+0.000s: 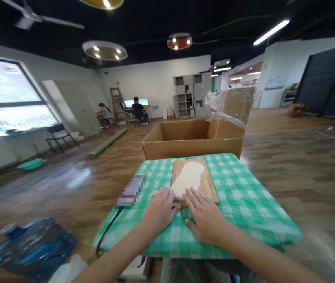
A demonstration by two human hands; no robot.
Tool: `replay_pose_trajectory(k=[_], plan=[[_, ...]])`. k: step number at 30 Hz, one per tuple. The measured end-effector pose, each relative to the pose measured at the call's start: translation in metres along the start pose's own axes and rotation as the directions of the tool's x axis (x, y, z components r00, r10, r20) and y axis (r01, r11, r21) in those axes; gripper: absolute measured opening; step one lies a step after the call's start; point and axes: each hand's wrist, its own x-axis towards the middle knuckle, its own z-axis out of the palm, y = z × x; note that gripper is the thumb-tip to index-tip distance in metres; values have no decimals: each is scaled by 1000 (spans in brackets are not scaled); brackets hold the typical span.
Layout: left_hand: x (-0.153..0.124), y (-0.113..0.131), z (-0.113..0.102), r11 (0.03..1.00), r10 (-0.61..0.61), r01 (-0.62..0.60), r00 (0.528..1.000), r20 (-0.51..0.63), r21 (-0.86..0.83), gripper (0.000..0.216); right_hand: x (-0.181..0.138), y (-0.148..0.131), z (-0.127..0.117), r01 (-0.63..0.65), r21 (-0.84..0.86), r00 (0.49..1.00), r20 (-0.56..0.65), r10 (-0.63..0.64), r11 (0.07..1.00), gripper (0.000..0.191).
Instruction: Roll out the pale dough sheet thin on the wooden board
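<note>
The left hand and right hand lie flat and open side by side, fingers spread and gripping nothing. Their fingertips rest at the near end of a light-brown wooden cutting board, and those of the left hand touch the edge of the dough. That flattened white sheet of dough lies along the middle of the board, long, uneven at the edges and pale cream. Beyond the board's far end stands an open brown cardboard box. Its inside is mostly hidden, with a brownish slab wrapped in clear plastic rising from its right corner. Under the board spreads a green-and-white checked tablecloth. Left of the board lies a small blurred-out device with a black cable running off the table's edge. Far left of the board, on the wooden floor, lie a blue plastic water bottle, a rolled green mat and a green basin.
</note>
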Motion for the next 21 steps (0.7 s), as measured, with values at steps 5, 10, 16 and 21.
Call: replay_pose_trajectory(k=[5,10,16,21], plan=[[-3,-3,7,1000,7,-7,1000,-6,12,48,-5,-4,-1,12,-6,1000,-21,-12,1000,82],[-10,-3,9,1000,10,-10,1000,-25,-9,52,-7,-6,2,23,-10,999,-34,-23,1000,76],[-6,-7,-9,993,-32,34,999,12,-112,49,0,-4,8,-10,-28,996,-94,8,1000,61],[35,-33,-10,968,-180,199,975,130,-153,44,26,2,7,-67,-55,990,-126,60,996,31]])
